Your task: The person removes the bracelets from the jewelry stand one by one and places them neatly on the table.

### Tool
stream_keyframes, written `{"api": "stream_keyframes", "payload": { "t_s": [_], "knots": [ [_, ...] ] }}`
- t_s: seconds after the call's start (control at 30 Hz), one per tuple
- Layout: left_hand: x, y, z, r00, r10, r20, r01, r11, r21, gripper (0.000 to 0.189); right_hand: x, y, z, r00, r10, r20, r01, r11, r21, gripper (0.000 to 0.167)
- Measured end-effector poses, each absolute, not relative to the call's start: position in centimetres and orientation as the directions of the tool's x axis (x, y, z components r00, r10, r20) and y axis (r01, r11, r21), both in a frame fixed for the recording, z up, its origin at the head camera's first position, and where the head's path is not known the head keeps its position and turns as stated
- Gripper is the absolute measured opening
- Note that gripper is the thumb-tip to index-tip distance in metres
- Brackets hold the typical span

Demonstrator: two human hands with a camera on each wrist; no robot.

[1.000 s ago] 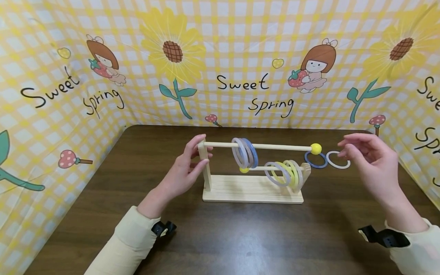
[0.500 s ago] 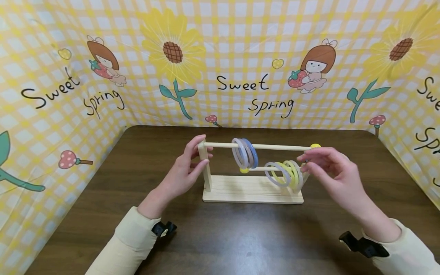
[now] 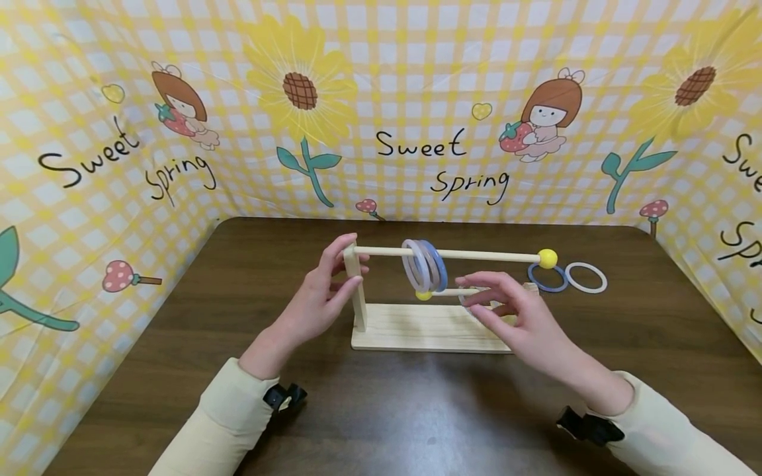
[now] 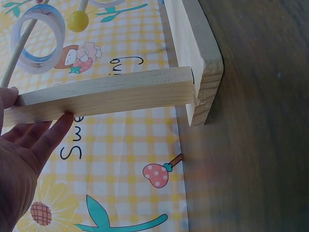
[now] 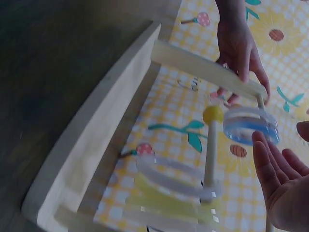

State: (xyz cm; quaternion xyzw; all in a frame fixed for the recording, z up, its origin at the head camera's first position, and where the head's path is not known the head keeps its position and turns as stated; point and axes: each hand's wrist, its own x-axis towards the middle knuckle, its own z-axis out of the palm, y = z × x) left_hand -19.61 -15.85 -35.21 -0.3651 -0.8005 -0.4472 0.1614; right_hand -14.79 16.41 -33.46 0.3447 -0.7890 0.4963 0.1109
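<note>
In the head view my left hand (image 3: 312, 301) grips the top of the tall post (image 3: 359, 311) of a wooden ring stand, thumb on the near side. From that post the upper rod (image 3: 488, 256) runs right to a yellow ball, carrying pale and blue rings (image 3: 439, 268). My right hand (image 3: 524, 317) is in front of the lower rod (image 3: 443, 291), fingers slightly bent and thumb apart, nothing pinched between them. It mostly hides the rings there. The right wrist view shows these as pale rings and yellow rings (image 5: 164, 203), blurred, below the hand.
A blue ring (image 3: 550, 290) and a white ring (image 3: 589, 291) lie on the dark wooden table (image 3: 405, 410), right of the stand's base (image 3: 411, 330). A checked yellow cloth (image 3: 417, 66) rises behind and at both sides.
My right hand has moved left from beside the loose white ring, past the upper rod's ball, to the lower rod's rings. My left hand stays on the post.
</note>
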Motion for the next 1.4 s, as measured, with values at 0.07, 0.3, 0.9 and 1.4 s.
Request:
{"api": "stream_keyframes", "payload": {
  "t_s": [0.07, 0.3, 0.9, 1.4],
  "knots": [
    [-19.6, -15.9, -35.2, -0.680, 0.439, 0.587, 0.730, 0.334, 0.596, 0.065, -14.9, 15.8, -33.5, -0.754, -0.431, 0.495, -0.635, 0.287, -0.717, 0.044],
    [-19.6, -15.8, -35.1, -0.678, 0.440, 0.589, 0.732, 0.337, 0.592, 0.065, -15.6, 14.5, -33.7, -0.779, -0.404, 0.480, -0.608, 0.299, -0.736, 0.043],
    [-19.5, -15.8, -35.1, -0.680, 0.443, 0.584, 0.731, 0.343, 0.590, 0.065, -16.2, 13.0, -34.0, -0.799, -0.333, 0.501, -0.586, 0.240, -0.774, 0.040],
    [-19.5, -15.8, -35.1, -0.694, 0.440, 0.571, 0.717, 0.349, 0.603, 0.066, -16.0, 14.6, -34.3, -0.785, -0.245, 0.569, -0.618, 0.241, -0.749, 0.037]
  ]
}}
